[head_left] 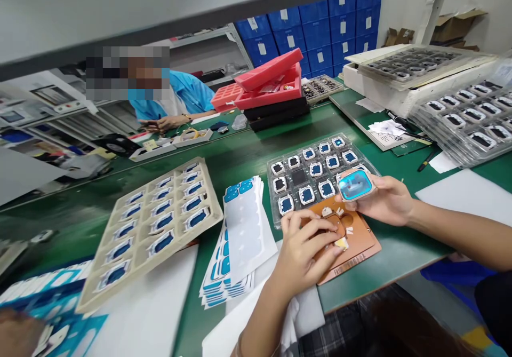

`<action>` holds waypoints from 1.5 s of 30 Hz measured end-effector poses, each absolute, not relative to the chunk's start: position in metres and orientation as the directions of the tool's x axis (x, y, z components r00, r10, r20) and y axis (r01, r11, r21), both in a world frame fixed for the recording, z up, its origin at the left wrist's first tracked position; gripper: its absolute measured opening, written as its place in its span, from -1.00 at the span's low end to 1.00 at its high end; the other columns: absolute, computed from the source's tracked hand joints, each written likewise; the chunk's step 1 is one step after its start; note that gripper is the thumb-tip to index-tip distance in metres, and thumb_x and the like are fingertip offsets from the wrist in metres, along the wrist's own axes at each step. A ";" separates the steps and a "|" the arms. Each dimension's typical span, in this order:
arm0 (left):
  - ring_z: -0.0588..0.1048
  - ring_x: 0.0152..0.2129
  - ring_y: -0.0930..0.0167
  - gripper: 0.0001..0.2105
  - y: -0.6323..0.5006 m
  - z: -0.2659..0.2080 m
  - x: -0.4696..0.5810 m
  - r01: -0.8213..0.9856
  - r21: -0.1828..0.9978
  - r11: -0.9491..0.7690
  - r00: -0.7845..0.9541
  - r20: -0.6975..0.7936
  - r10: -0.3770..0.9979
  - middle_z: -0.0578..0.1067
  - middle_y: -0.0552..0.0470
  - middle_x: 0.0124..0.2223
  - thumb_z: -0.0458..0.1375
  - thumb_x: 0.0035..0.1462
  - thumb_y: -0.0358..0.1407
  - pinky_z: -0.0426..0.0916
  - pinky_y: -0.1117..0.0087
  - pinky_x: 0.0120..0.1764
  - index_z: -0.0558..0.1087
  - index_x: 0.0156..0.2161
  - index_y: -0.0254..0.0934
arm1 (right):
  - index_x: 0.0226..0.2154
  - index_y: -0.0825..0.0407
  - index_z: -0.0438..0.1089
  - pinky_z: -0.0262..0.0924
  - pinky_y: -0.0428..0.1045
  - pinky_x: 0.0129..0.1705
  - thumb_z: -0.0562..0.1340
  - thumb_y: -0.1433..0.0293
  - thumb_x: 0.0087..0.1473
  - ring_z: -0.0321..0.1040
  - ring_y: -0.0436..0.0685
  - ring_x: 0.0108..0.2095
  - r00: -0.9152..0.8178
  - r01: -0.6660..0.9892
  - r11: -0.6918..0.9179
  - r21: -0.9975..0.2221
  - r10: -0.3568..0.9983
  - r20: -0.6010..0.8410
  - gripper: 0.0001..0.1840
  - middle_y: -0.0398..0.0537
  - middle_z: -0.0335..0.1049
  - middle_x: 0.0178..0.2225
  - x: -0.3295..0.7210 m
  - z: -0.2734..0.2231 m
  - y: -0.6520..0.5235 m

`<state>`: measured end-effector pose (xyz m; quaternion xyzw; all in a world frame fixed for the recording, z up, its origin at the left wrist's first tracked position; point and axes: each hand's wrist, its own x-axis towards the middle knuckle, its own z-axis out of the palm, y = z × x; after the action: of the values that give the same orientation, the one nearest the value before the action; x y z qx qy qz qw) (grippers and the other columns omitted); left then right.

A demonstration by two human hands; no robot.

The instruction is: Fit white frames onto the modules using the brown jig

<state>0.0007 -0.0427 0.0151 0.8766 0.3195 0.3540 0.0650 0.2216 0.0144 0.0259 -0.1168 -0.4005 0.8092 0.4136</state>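
Note:
My right hand (388, 201) grips a rounded-square watch housing (355, 185) by its edge, the glossy blue film on its face turned up. It is held just above the right side of an orange jig (370, 239). My left hand (306, 247) lies over the jig's left part, fingers spread and bent, fingertips at the jig's middle recess. Small white and yellow pads show on the jig. Behind it is a clear plastic tray (272, 199) of similar housings, most with blue faces. Left of my left hand lies a stack of white sheets with blue film pieces (246, 234).
A beige tray (218, 207) of housings stands tilted at left. At bottom left, a co-worker's blurred hand (20, 333) is over blue film sheets. Across the table sits a person in a blue shirt (192, 90). Red foam boxes (268, 98) and stacked trays (468, 127) stand further back.

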 end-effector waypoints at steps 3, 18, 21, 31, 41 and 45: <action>0.31 -0.14 0.25 -0.84 -0.043 0.016 0.001 0.515 0.348 -0.783 0.550 0.567 0.613 0.59 0.03 -0.19 0.09 0.28 -0.27 0.11 0.13 -0.09 0.53 -0.23 -0.17 | -0.15 0.04 0.40 0.16 -0.04 -0.28 0.32 0.15 -0.05 0.27 0.03 -0.39 -0.652 -0.579 -0.380 -0.721 0.748 0.129 -0.56 0.01 0.50 -0.25 0.222 0.024 0.015; 0.30 -0.10 0.23 -0.78 -0.043 0.018 -0.001 0.534 0.330 -0.779 0.584 0.522 0.622 0.59 0.01 -0.16 0.06 0.29 -0.17 0.07 0.12 -0.05 0.51 -0.15 -0.19 | -0.09 -0.01 0.47 0.25 -0.03 -0.13 0.41 0.24 -0.08 0.43 0.07 -0.21 -0.652 -0.572 -0.204 -0.795 0.701 0.289 -0.55 -0.10 0.51 -0.22 0.223 0.019 0.011; 0.32 -0.11 0.24 -0.81 -0.043 0.018 0.000 0.552 0.333 -0.765 0.565 0.525 0.636 0.59 0.02 -0.17 0.07 0.28 -0.21 0.07 0.13 -0.05 0.52 -0.19 -0.18 | -0.06 -0.03 0.48 0.24 -0.08 -0.15 0.42 0.28 -0.06 0.42 0.02 -0.21 -0.680 -0.554 -0.088 -0.828 0.621 0.389 -0.55 -0.12 0.50 -0.18 0.224 0.015 0.011; 0.32 -0.13 0.23 -0.80 -0.043 0.016 0.000 0.580 0.298 -0.758 0.541 0.555 0.632 0.58 -0.01 -0.19 0.08 0.27 -0.20 0.09 0.11 -0.06 0.53 -0.18 -0.19 | -0.03 -0.04 0.47 0.24 -0.06 -0.10 0.41 0.29 -0.04 0.39 0.05 -0.12 -0.713 -0.532 -0.017 -0.847 0.548 0.437 -0.54 -0.07 0.47 -0.11 0.224 0.009 0.015; 0.32 -0.12 0.22 -0.83 -0.043 0.018 -0.001 0.575 0.313 -0.755 0.547 0.540 0.640 0.57 -0.01 -0.16 0.11 0.25 -0.23 0.09 0.12 -0.07 0.53 -0.22 -0.21 | -0.02 -0.03 0.45 0.23 -0.05 -0.06 0.41 0.30 -0.01 0.39 0.06 -0.10 -0.749 -0.507 -0.036 -0.861 0.512 0.420 -0.55 -0.07 0.46 -0.10 0.226 0.013 0.015; 0.32 -0.12 0.22 -0.83 -0.044 0.018 -0.001 0.581 0.318 -0.750 0.546 0.531 0.648 0.58 -0.01 -0.15 0.10 0.26 -0.23 0.10 0.12 -0.06 0.52 -0.17 -0.20 | -0.04 -0.02 0.46 0.24 -0.03 -0.05 0.42 0.29 -0.03 0.41 0.05 -0.12 -0.741 -0.515 -0.128 -0.848 0.563 0.365 -0.55 -0.08 0.48 -0.12 0.225 0.013 0.013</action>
<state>-0.0010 -0.0436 0.0175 0.8776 0.3500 0.3235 0.0523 0.2251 0.0128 0.0132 -0.0219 -0.5543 0.7507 0.3589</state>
